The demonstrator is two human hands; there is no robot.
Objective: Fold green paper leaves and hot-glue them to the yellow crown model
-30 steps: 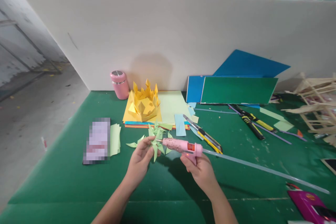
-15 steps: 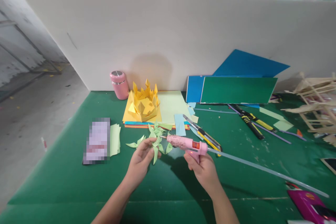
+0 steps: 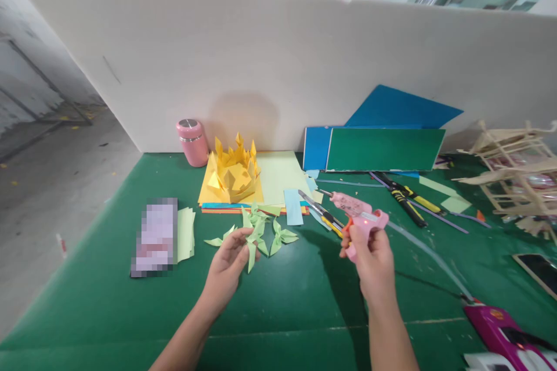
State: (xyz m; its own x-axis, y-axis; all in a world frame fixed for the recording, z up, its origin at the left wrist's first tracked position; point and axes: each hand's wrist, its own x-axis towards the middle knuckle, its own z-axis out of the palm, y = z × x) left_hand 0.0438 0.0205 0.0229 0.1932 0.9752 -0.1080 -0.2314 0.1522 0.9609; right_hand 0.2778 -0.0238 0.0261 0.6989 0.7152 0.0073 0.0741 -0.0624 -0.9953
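Observation:
My left hand (image 3: 232, 256) pinches a light green folded paper piece (image 3: 256, 237) with pointed leaf-like tips. More folded green paper pieces (image 3: 282, 236) lie on the table just beyond and to either side of it. My right hand (image 3: 372, 252) is closed round the handle of a pink hot glue gun (image 3: 363, 217), raised over the table to the right, its nozzle pointing up and left. A long clear glue stick (image 3: 429, 249) trails out of its back. The glue gun and the green paper in my left hand are well apart.
Behind lie a yellow paper crown (image 3: 232, 177) on coloured sheets, a pink flask (image 3: 192, 142) and a white partition (image 3: 174, 58). A utility knife (image 3: 322, 211), pliers (image 3: 407, 203) and a wooden stick model (image 3: 517, 168) are at right. A phone (image 3: 154, 237) lies left. Beyond the partition is a person.
My right hand has moved the glue gun right, away from the green paper, and turned it. My left hand still holds its paper piece. The view has shifted slightly.

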